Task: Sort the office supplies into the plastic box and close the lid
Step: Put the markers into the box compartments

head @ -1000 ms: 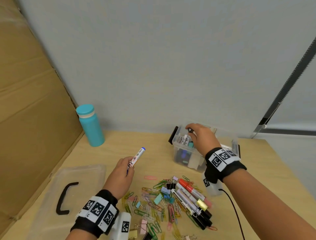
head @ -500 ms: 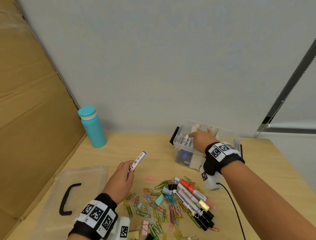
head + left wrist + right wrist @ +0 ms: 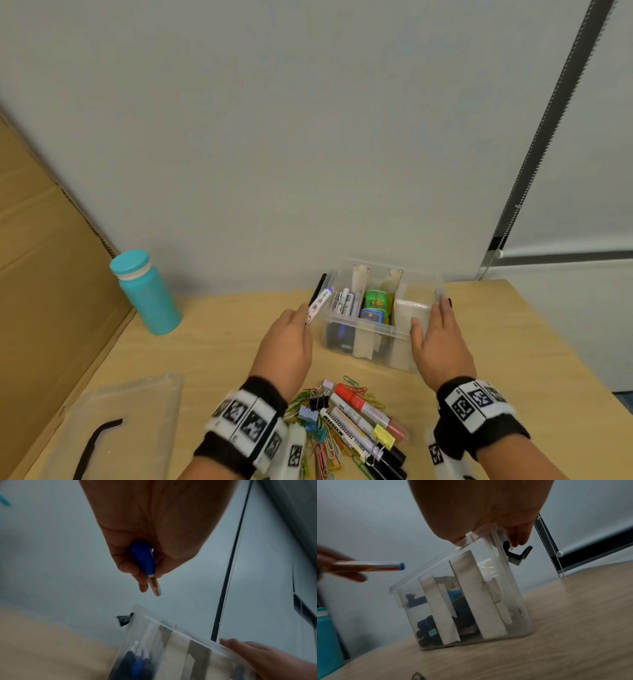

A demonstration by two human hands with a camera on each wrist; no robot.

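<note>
So the right hand (image 3: 440, 342) is out of the box (image 3: 359, 327) now: a moment ago it was reaching down in among the markers, and now it's gripping the box's 3 o'clock end, thumb on the near wall and fingers over the rim by the black latch (image 3: 518, 555). Meanwhile the left hand (image 3: 286, 346) has carried its blue-capped marker (image 3: 318, 305) over from mid-table, pinched between thumb and fingers, tip right at the box's 9 o'clock edge, over the compartment where other markers already stand. Looks to me like a steady-and-drop. Plenty left though: more markers (image 3: 366, 416) and a heap of paper clips (image 3: 322, 448) at 6 o'clock, and the lid (image 3: 113, 421) sits off at 8 o'clock.
</note>
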